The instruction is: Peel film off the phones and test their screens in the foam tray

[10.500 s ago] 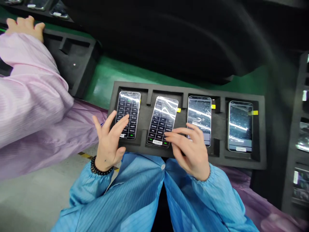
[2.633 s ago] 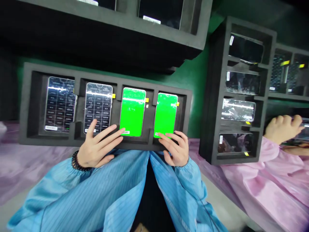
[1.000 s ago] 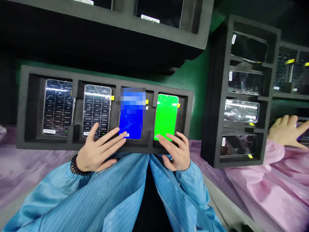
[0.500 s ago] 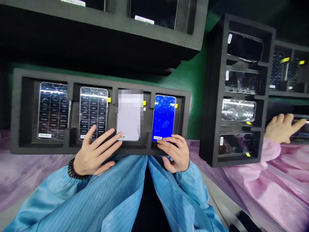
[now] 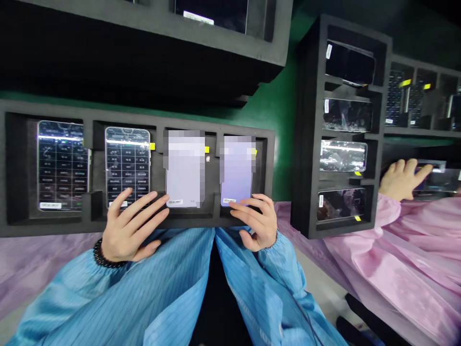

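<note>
In front of me lies a black foam tray [image 5: 187, 222] with several smartphones, each in its own compartment. My left hand [image 5: 131, 226] is spread over the tray's front edge. Its fingertips lie at the lower end of a smartphone showing a dark grid menu [image 5: 127, 161] and by the corner of one with a pale, partly blurred screen [image 5: 183, 173]. My right hand [image 5: 255, 221] has its fingers stretched over the bottom of the rightmost smartphone [image 5: 236, 180], whose screen is lavender. Another grid-menu smartphone [image 5: 61, 166] is in the far left compartment.
A larger black tray [image 5: 144, 36] stands behind, overhanging the green table [image 5: 273, 105]. To the right, a second tray [image 5: 309, 144] holds several smartphones. Beyond it are a co-worker's hand [image 5: 403, 180] and pink sleeve [image 5: 385, 209].
The rightmost smartphone's screen has turned from bright blue to lavender. The view has shifted slightly, so the trays appear further left. Both hands keep nearly the same pose.
</note>
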`<state>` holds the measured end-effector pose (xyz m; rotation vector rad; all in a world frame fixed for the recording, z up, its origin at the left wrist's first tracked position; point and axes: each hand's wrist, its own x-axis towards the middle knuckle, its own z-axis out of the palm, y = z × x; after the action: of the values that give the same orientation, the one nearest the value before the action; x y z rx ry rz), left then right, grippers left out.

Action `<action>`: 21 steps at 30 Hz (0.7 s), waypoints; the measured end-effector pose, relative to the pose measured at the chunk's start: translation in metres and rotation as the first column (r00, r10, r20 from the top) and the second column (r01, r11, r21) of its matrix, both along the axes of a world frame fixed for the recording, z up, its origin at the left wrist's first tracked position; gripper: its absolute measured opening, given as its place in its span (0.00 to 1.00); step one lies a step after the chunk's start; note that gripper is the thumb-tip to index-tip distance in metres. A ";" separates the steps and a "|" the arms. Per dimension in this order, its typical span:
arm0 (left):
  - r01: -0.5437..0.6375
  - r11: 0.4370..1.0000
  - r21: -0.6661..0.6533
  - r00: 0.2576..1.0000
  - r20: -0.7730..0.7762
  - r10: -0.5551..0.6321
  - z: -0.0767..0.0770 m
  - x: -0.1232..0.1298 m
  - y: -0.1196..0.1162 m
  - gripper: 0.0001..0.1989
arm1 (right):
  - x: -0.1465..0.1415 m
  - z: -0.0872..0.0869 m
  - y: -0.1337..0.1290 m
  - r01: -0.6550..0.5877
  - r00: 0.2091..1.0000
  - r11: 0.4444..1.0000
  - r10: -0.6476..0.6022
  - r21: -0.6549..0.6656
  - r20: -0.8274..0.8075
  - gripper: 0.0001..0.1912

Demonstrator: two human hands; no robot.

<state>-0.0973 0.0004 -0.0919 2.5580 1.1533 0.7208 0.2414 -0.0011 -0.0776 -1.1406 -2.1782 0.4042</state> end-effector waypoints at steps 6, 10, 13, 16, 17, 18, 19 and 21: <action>-0.047 0.979 -0.201 0.976 0.197 0.087 0.022 0.033 0.025 0.28 | 0.013 0.018 0.020 0.006 0.989 0.968 -0.044 -0.252 -0.144 0.14; 0.028 0.976 -0.218 0.998 0.058 -0.016 0.027 0.082 0.051 0.28 | 0.013 0.020 0.057 0.402 0.915 0.894 -0.387 -0.200 0.110 0.13; 0.027 0.973 -0.230 0.996 -0.075 -0.045 0.022 0.115 0.055 0.29 | 0.003 0.010 0.081 0.513 0.836 0.856 -0.479 -0.069 0.268 0.15; 0.042 0.935 -0.352 0.999 0.005 -0.043 0.020 0.135 0.047 0.34 | -0.004 0.001 0.090 0.535 0.816 0.844 -0.502 -0.043 0.286 0.18; 0.054 0.906 -0.421 0.996 0.081 -0.022 0.020 0.139 0.044 0.35 | -0.005 0.000 0.090 0.542 0.820 0.838 -0.514 -0.054 0.253 0.19; 0.065 0.862 -0.503 0.986 0.167 0.023 0.020 0.142 0.042 0.35 | -0.005 -0.001 0.089 0.550 0.825 0.832 -0.528 -0.070 0.203 0.19; 0.077 0.801 -0.594 0.963 0.252 0.095 0.020 0.145 0.041 0.35 | -0.004 -0.001 0.088 0.556 0.829 0.827 -0.542 -0.089 0.142 0.20; 0.117 0.634 -0.764 0.879 0.377 0.292 0.020 0.149 0.043 0.33 | 0.000 -0.002 0.085 0.563 0.824 0.816 -0.567 -0.132 0.003 0.20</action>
<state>0.0513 0.0437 -0.0718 1.4899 1.0926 0.6230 0.2416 0.0839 -0.0795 -1.7630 -1.6813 0.2933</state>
